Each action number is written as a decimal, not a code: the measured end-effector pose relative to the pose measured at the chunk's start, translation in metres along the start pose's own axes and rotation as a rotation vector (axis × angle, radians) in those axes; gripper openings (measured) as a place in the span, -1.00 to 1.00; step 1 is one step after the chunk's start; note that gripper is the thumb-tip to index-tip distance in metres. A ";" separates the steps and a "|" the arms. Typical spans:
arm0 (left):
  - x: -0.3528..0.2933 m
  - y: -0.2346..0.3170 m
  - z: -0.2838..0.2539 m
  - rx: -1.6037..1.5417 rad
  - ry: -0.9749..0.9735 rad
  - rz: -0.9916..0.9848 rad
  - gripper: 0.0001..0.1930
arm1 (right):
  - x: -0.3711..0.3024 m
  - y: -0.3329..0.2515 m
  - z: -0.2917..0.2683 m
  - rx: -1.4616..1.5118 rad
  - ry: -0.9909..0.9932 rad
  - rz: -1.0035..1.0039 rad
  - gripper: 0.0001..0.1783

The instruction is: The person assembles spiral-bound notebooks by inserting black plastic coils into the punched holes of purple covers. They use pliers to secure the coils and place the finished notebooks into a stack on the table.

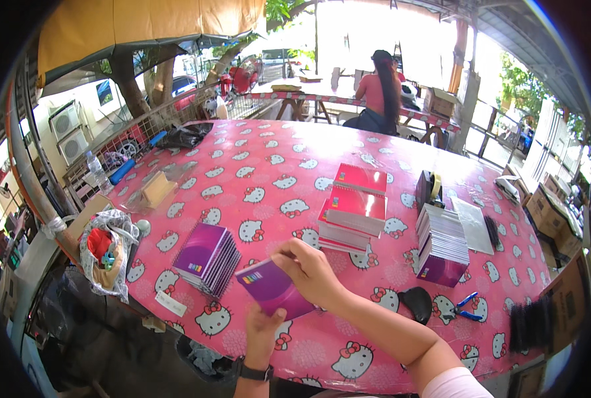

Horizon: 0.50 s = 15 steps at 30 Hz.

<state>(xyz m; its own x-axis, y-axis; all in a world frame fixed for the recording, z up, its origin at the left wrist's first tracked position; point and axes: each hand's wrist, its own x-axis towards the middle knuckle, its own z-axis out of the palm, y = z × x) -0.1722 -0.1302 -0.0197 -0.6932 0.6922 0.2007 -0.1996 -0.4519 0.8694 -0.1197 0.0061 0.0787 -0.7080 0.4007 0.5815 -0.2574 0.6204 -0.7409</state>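
A purple notebook [272,292] is held tilted between my two hands above the near part of the table. My left hand [265,331], with a black band on the wrist, grips its lower edge, thumb on the cover. My right hand [308,268] has its fingers closed at the upper right edge and hides that corner. Just left of the notebook stands a stack of spiral-bound purple notebooks [204,251]. Red notebooks [356,207] lie piled beyond my right hand. Farther right is a row of notebooks with a purple cover [442,270] facing me.
Blue-handled pliers [466,307] and a black rounded object [415,305] lie right of my forearm. A tape dispenser [430,188] stands behind the right row. Black wire coils [532,326] sit at the right edge, a plastic-wrapped bundle [108,255] at the left. Another person [379,96] sits beyond.
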 end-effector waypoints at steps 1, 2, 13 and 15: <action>0.004 0.003 -0.008 0.123 0.109 0.111 -0.60 | 0.015 0.004 0.010 0.012 0.033 0.008 -0.84; 0.010 0.009 -0.019 0.238 0.212 0.218 -0.64 | 0.030 0.008 0.018 0.016 0.071 0.020 -0.84; 0.129 0.072 -0.176 1.328 0.626 0.742 -0.71 | 0.098 0.111 0.137 -0.194 0.082 -0.059 -0.45; 0.127 0.062 -0.160 0.620 0.599 0.409 -0.69 | 0.091 0.119 0.141 0.126 0.015 0.095 -0.46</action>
<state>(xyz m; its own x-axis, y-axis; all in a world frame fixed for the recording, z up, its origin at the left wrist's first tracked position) -0.3836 -0.1601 -0.0121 -0.9018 0.0658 0.4272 0.4202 -0.0975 0.9022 -0.3076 0.0212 -0.0041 -0.7234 0.4638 0.5115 -0.2714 0.4901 -0.8283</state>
